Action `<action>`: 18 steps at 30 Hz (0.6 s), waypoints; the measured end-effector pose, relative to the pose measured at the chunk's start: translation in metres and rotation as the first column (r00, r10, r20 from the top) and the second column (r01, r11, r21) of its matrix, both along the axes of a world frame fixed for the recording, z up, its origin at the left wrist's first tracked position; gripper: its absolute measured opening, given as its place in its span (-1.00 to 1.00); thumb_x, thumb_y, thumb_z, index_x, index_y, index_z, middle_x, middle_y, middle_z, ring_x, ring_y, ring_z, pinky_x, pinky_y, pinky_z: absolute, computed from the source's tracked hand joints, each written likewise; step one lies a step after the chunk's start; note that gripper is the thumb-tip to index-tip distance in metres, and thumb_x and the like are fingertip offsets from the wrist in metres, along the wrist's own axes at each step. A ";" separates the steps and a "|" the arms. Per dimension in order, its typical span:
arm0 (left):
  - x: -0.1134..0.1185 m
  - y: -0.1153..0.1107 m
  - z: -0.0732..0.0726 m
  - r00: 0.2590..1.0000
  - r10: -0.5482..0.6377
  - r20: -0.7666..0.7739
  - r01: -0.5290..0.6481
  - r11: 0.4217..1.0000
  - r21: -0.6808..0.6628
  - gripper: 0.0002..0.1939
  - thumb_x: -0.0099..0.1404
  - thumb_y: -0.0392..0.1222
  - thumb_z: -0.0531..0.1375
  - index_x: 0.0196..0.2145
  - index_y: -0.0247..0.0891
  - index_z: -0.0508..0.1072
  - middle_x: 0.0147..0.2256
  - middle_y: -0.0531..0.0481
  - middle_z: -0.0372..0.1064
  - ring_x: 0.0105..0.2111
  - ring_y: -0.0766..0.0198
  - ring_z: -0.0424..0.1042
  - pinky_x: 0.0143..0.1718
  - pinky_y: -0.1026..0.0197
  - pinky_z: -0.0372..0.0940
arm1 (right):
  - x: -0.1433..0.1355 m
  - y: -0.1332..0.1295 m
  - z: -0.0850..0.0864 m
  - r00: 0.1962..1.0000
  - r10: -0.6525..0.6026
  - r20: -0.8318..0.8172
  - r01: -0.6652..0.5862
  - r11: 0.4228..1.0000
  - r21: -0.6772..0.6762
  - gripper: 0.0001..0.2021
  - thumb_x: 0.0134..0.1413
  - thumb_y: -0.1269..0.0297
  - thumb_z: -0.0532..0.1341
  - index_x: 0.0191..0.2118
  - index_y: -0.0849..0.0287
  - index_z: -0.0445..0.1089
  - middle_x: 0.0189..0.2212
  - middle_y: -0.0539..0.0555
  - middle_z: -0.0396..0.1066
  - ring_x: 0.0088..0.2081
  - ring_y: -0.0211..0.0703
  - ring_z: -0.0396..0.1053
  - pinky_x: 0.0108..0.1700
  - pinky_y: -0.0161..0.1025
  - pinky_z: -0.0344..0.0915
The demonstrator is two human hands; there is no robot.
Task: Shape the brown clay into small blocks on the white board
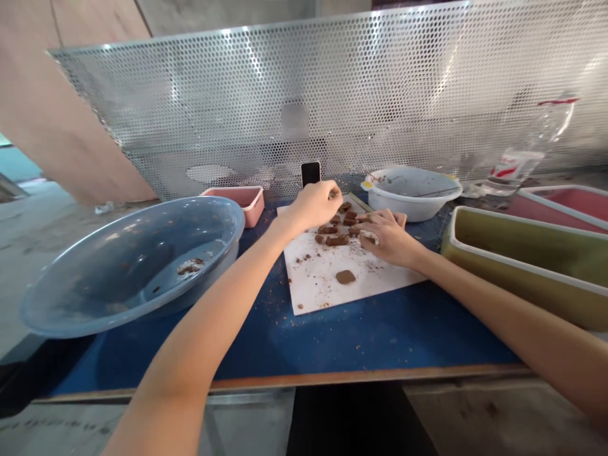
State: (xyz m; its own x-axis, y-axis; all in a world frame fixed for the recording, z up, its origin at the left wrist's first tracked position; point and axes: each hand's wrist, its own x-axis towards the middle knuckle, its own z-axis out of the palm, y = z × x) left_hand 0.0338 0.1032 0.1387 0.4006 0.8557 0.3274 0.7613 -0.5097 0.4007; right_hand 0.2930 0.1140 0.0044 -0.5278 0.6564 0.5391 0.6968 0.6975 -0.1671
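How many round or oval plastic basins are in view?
2: the large translucent blue plastic basin on the left, and the smaller white plastic basin beyond the right hand.

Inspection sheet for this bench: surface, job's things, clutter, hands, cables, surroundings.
Surface: blue tabletop, crumbs scattered.
Job's things: brown pieces and one flat brown disc on a white board.
Clutter: blue basin left; pink tub, phone, white bowl towards the back; green box, bottle right.
Hands: left hand over the board's far end, fingers curled, hold unclear; right hand at the brown pieces, hold unclear.
Cables: nothing seen.
Surroundings: perforated metal panel behind.
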 end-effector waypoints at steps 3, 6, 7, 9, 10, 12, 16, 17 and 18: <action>-0.013 -0.005 -0.039 0.997 0.063 -0.043 -0.049 0.964 0.262 -0.81 0.51 -0.39 0.16 -0.12 -0.24 0.59 -0.19 -0.13 0.59 -0.11 0.02 0.46 0.12 -0.07 0.32 | -0.006 -0.007 0.000 0.997 -0.058 -0.044 0.060 0.997 0.045 -0.66 0.47 0.08 0.16 0.09 -0.04 0.66 0.24 0.22 0.52 0.27 0.39 0.33 0.26 0.48 0.25; -0.030 -0.012 -0.075 0.996 0.085 -0.024 -0.071 0.933 0.353 -0.78 0.48 -0.44 0.16 -0.15 -0.22 0.58 -0.18 -0.11 0.58 -0.07 0.02 0.44 0.15 -0.06 0.34 | -0.012 -0.012 -0.001 0.995 -0.086 -0.043 0.089 0.994 0.057 -0.67 0.45 0.09 0.15 0.06 -0.04 0.66 0.20 0.22 0.53 0.23 0.39 0.35 0.23 0.47 0.27; -0.034 -0.014 -0.085 0.995 0.095 -0.020 -0.082 0.929 0.362 -0.78 0.47 -0.45 0.16 -0.15 -0.21 0.58 -0.17 -0.11 0.57 -0.05 0.00 0.44 0.15 -0.06 0.34 | -0.014 -0.013 0.000 0.996 -0.086 -0.036 0.088 0.995 0.054 -0.66 0.45 0.10 0.15 0.05 -0.03 0.66 0.19 0.22 0.53 0.23 0.39 0.35 0.22 0.45 0.27; -0.039 -0.020 -0.102 0.992 0.126 -0.019 -0.109 0.915 0.388 -0.75 0.48 -0.45 0.15 -0.09 -0.23 0.58 -0.12 -0.14 0.56 0.04 -0.06 0.41 0.18 -0.09 0.34 | -0.018 -0.018 0.004 0.996 -0.087 -0.021 0.088 0.995 0.042 -0.65 0.45 0.10 0.14 0.06 -0.01 0.66 0.19 0.22 0.53 0.22 0.38 0.35 0.21 0.42 0.26; -0.040 -0.022 -0.109 0.991 0.129 -0.039 -0.102 0.911 0.400 -0.75 0.48 -0.44 0.15 -0.06 -0.23 0.59 -0.10 -0.16 0.55 0.07 -0.08 0.39 0.21 -0.11 0.34 | -0.020 -0.021 0.009 0.995 -0.097 -0.024 0.097 0.995 0.038 -0.65 0.45 0.09 0.14 0.06 0.00 0.66 0.19 0.22 0.54 0.21 0.37 0.36 0.21 0.41 0.26; -0.042 -0.025 -0.120 0.990 0.073 -0.119 -0.020 0.919 0.394 -0.75 0.50 -0.41 0.15 -0.04 -0.23 0.59 -0.11 -0.15 0.53 0.08 -0.09 0.38 0.22 -0.13 0.34 | -0.018 -0.029 0.024 0.988 -0.144 -0.054 0.146 0.989 0.032 -0.63 0.44 0.06 0.13 0.07 0.01 0.65 0.15 0.23 0.56 0.17 0.35 0.39 0.18 0.38 0.25; -0.048 -0.020 -0.131 0.989 0.054 -0.136 -0.003 0.937 0.350 -0.74 0.49 -0.39 0.15 0.00 -0.22 0.60 -0.06 -0.16 0.55 0.11 -0.10 0.37 0.24 -0.16 0.33 | 0.020 -0.044 0.064 0.958 -0.273 -0.084 0.278 0.959 0.053 -0.57 0.46 0.04 0.07 0.12 0.06 0.62 0.03 0.27 0.60 0.14 0.30 0.45 0.22 0.30 0.22; -0.049 -0.018 -0.132 0.990 0.057 -0.128 -0.010 0.940 0.341 -0.72 0.49 -0.40 0.15 0.02 -0.22 0.60 -0.04 -0.17 0.56 0.12 -0.10 0.37 0.24 -0.16 0.33 | 0.040 -0.044 0.072 0.945 -0.320 -0.066 0.324 0.943 0.075 -0.56 0.45 0.02 0.07 0.11 0.07 0.62 0.00 0.27 0.61 0.12 0.29 0.48 0.24 0.31 0.20; -0.051 -0.015 -0.133 0.991 0.058 -0.122 -0.014 0.942 0.334 -0.69 0.48 -0.41 0.14 0.04 -0.23 0.60 -0.03 -0.17 0.57 0.13 -0.10 0.37 0.24 -0.16 0.33 | 0.063 -0.043 0.077 0.923 -0.382 -0.037 0.384 0.918 0.097 -0.56 0.44 -0.01 0.07 0.09 0.05 0.62 -0.04 0.26 0.62 0.08 0.28 0.50 0.24 0.33 0.18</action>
